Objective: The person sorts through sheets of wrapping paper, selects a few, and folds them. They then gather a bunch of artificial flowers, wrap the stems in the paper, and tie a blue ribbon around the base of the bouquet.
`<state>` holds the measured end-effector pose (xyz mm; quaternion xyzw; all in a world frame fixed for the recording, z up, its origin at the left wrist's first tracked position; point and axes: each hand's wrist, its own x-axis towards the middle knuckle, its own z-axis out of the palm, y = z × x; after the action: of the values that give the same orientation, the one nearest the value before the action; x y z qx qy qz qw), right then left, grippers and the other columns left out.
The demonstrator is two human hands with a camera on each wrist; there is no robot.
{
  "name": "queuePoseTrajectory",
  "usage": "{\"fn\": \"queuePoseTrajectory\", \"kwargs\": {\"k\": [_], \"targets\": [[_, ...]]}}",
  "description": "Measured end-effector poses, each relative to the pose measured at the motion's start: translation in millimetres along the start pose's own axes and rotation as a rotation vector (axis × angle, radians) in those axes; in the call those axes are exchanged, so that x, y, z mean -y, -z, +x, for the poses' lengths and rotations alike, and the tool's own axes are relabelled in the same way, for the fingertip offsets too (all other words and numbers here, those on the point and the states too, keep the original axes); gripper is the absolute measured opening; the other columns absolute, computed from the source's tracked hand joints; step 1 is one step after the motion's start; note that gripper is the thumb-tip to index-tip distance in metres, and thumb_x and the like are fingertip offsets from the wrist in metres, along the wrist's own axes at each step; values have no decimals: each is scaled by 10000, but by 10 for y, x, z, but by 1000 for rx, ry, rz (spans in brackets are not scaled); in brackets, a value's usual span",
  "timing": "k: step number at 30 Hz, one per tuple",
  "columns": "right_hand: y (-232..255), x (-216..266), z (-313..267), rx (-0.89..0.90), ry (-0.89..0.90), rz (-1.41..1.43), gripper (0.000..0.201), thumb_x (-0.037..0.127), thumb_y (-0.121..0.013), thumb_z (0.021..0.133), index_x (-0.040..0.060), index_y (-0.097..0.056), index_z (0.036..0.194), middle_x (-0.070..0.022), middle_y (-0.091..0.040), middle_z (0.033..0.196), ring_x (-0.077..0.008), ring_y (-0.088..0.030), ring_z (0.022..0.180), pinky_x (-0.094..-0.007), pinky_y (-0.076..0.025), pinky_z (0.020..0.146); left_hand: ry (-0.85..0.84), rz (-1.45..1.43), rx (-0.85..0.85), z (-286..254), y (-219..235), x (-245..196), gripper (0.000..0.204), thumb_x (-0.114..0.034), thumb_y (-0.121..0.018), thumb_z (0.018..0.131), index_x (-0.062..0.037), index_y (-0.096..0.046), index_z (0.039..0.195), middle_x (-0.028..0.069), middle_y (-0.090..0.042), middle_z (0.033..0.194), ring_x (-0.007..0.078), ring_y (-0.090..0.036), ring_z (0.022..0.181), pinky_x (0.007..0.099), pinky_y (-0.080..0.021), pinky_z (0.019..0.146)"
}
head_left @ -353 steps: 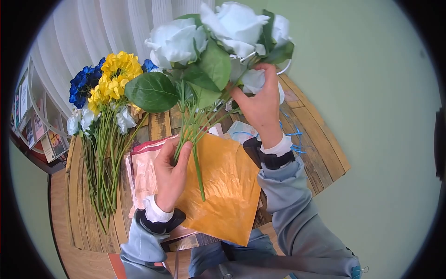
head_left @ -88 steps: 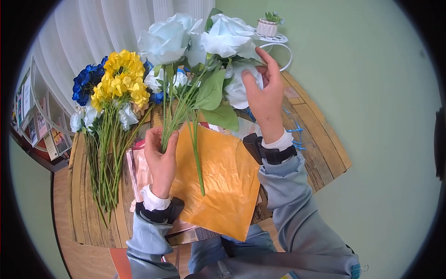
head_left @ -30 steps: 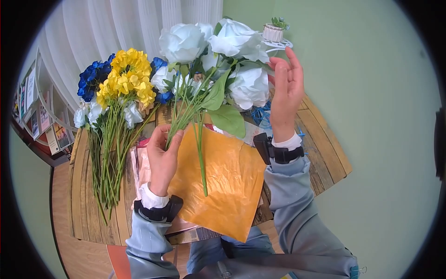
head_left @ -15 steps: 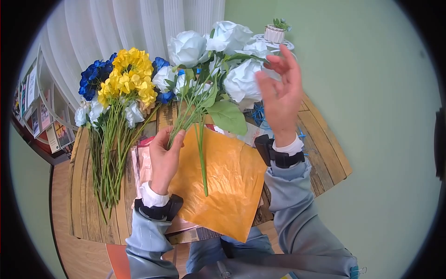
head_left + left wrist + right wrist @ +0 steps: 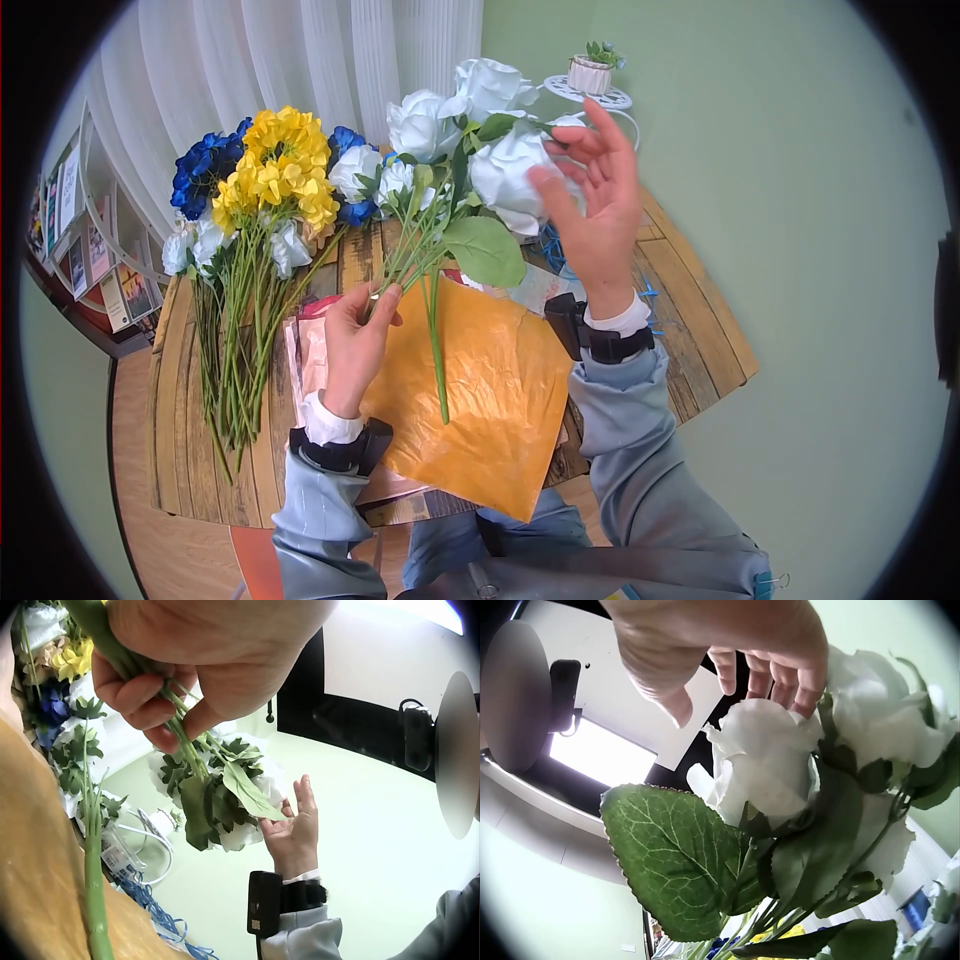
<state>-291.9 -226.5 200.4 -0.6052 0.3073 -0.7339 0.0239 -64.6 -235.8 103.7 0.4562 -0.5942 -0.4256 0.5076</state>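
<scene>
My left hand (image 5: pixel 358 340) pinches green stems (image 5: pixel 415 245) of large pale roses between thumb and curled fingers, above orange paper (image 5: pixel 480 400). In the left wrist view the stems (image 5: pixel 187 742) pass between those fingers. My right hand (image 5: pixel 600 205) is beside the rightmost rose (image 5: pixel 510 175), fingers spread and loosely bent. The right wrist view has the fingertips at the top of a white rose (image 5: pixel 765 757); whether they touch it I cannot tell. A broad leaf (image 5: pixel 485 250) hangs under the roses, and a thick green stem (image 5: pixel 440 370) lies over the paper.
Yellow flowers (image 5: pixel 270 170), blue flowers (image 5: pixel 207 170) and small white roses lie with long stems at the left of the wooden table (image 5: pixel 690 330). Pink paper (image 5: pixel 310 350) is under the orange sheet. Blue ribbon (image 5: pixel 552 250) lies behind; a potted plant (image 5: pixel 590 72) stands at the back.
The roses have shifted right and slightly down over the last second, while the right hand has moved a little left toward the nearest bloom. My left hand has stayed on the stems.
</scene>
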Motion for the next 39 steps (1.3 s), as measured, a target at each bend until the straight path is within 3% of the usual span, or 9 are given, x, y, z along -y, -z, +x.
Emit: {"fn": "queuePoseTrajectory", "kwargs": {"k": [7,9,12,16,21,25,28,30,39], "targets": [[71,-110,-12,101,98,-139,617,-24,-666,765,42,-410,1322,-54,-564,971,-129,-555,896,-281,-467,828,52,-32,101,-46,1,-128,206,-161,-642,852,-7,-603,982,-10,-582,661,12,-448,569,175,-299,490],[78,-93,6,31,32,31,625,-64,-639,770,27,-384,1334,-53,-563,968,-116,-561,898,-256,-468,823,-118,-23,128,-127,-41,-245,317,-63,-640,833,-30,-530,1129,20,-630,806,39,-537,670,175,-383,554],[67,-19,3,-38,-75,155,627,-90,-623,773,17,-373,1338,-53,-563,973,-106,-564,917,-235,-465,822,-177,-74,116,-76,-86,-85,402,-38,-625,837,-101,-480,1207,-9,-598,769,22,-454,564,181,-296,434],[41,21,28,-87,-92,223,611,-65,-630,786,16,-373,1334,-65,-572,976,-115,-577,915,-244,-468,815,-118,-28,150,-40,-41,18,368,-39,-611,848,-85,-500,1196,6,-616,795,23,-495,591,169,-319,442],[89,-45,41,110,200,-220,515,33,-648,815,8,-435,1283,-75,-605,969,-123,-579,898,-257,-469,795,-60,-25,132,-45,-25,-11,293,-45,-589,867,-31,-545,1156,48,-640,824,45,-567,671,178,-389,498],[95,-62,23,-54,7,71,555,61,-680,785,20,-445,1286,-60,-615,949,-115,-564,905,-245,-461,765,-81,-39,142,-14,-7,30,305,-64,-585,880,-32,-531,1179,52,-640,843,51,-578,630,169,-362,404],[190,-46,72,-12,34,79,561,20,-672,753,55,-475,1277,-63,-598,1011,-111,-564,838,-230,-455,710,-44,-38,171,-12,18,11,315,-70,-581,885,-27,-529,1192,53,-644,822,43,-573,620,171,-364,399],[234,-6,82,217,163,-245,519,-37,-635,735,96,-539,1228,-73,-565,1103,-103,-554,753,-224,-451,663,-20,-43,200,-20,24,-22,317,-76,-578,889,-26,-530,1199,53,-645,796,40,-571,610,171,-368,399],[182,-53,63,256,127,-212,443,-23,-656,726,96,-593,1148,-51,-545,1159,-62,-540,654,-188,-432,548,-53,-29,264,-24,12,-18,308,-77,-573,891,-18,-538,1192,54,-649,779,43,-558,561,177,-374,404]]}}
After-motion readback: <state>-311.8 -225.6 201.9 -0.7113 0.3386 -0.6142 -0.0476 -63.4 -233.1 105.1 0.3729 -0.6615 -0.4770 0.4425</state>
